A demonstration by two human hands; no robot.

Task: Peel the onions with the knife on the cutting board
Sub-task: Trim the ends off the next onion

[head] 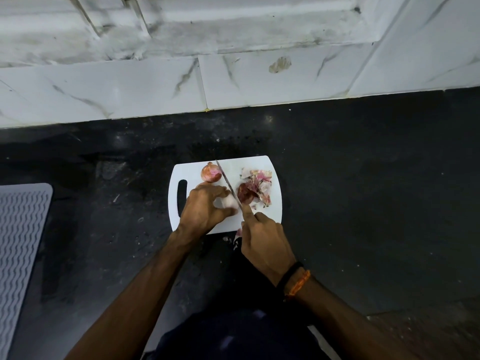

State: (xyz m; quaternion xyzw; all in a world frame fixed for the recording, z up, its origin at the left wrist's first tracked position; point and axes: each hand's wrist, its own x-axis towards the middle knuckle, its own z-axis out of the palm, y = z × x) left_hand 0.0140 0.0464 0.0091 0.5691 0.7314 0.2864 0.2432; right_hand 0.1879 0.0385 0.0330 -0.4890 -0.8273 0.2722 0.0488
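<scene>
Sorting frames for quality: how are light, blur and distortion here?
Head view: dim and uneven, dark countertop swallowing detail; white cutting board brightest; wall tiles at top smeared by blur; wide-angle bends the tile edges; hands and knife fairly sharp.

No text, label, brand or number can be read anywhere
</scene>
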